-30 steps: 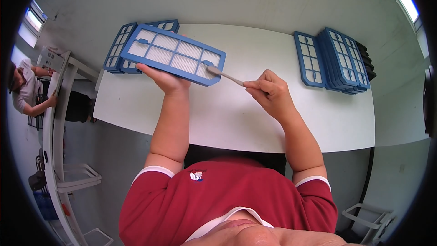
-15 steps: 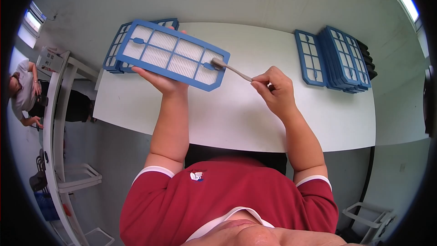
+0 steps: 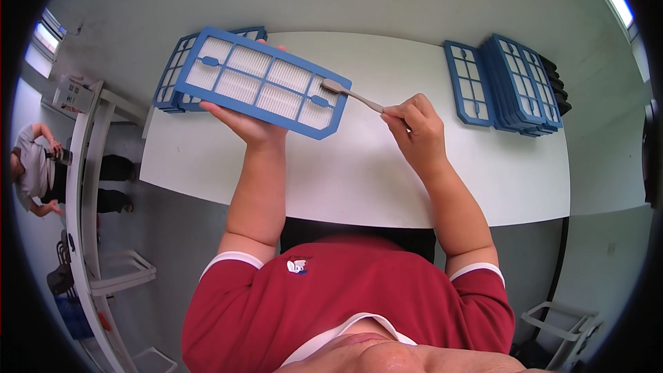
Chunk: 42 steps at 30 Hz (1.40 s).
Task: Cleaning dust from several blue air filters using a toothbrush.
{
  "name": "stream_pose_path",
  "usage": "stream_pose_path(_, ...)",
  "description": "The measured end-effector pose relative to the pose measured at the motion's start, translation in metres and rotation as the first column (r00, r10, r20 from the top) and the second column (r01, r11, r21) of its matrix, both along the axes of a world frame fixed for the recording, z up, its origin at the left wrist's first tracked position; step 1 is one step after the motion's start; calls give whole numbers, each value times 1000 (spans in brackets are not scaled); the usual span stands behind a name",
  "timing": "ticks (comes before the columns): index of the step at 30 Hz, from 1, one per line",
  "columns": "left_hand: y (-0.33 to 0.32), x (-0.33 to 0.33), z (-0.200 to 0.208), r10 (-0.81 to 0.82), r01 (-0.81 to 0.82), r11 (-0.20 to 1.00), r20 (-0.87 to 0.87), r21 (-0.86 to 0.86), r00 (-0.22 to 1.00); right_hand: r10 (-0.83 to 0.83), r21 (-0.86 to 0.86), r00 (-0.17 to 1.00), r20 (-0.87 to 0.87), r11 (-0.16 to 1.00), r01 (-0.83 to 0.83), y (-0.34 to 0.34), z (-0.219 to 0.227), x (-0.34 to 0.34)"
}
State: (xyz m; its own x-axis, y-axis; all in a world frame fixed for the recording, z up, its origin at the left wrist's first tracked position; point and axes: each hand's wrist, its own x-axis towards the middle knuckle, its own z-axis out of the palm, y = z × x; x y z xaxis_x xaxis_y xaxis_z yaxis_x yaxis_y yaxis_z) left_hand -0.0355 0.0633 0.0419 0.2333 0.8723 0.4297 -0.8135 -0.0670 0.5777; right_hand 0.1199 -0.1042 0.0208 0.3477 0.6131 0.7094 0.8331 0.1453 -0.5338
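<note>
My left hand [image 3: 248,124] holds up a rectangular air filter [image 3: 266,83] with a blue frame and white pleats, above the left part of the table. Its thumb lies along the near edge, and fingertips show past the far edge. A brown toothbrush [image 3: 364,101] is pinched by its handle end between the thumb and fingers of my right hand [image 3: 418,131]. The brush head rests against the pleats in the filter's right end cell, above a small blue tab. What the bristles touch exactly is hidden.
On the white table [image 3: 359,179], more blue filters [image 3: 173,72] lie behind the held one. A stack of blue filters [image 3: 521,86] stands at the far right, black parts [image 3: 558,90] beside it. Beyond a white rack [image 3: 86,186] at left, another person [image 3: 38,166] stands.
The brush head has moved up from the blue tab to the upper part of the filter's right end cell. My right hand rose slightly. The other person has shifted downward in view.
</note>
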Motion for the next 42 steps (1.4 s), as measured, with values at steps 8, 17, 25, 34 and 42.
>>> stream_pose_path(8, 0, 2, 0, 45, -44, 998, 7, -45, 999, -50, 42, 995, 91, 998, 47, 1, -2, -2)
stream_pose_path(17, -2, 3, -2, 28, -28, 1000, -36, -11, 999, -49, 69, 995, 87, 997, 43, 1, 1, -6)
stream_pose_path(25, 0, 6, -5, 77, -77, 997, -11, 2, 997, 92, 11, 996, -12, 996, -91, 0, 0, -7)
stream_pose_path(34, -10, 10, -5, 36, -35, 999, -50, 36, 998, 124, 38, 990, -70, 992, -121, -2, 4, -12)
stream_pose_path(42, -16, 13, -13, -80, 79, 996, 30, 47, 996, 68, 36, 993, -99, 997, -65, 0, 2, -8)
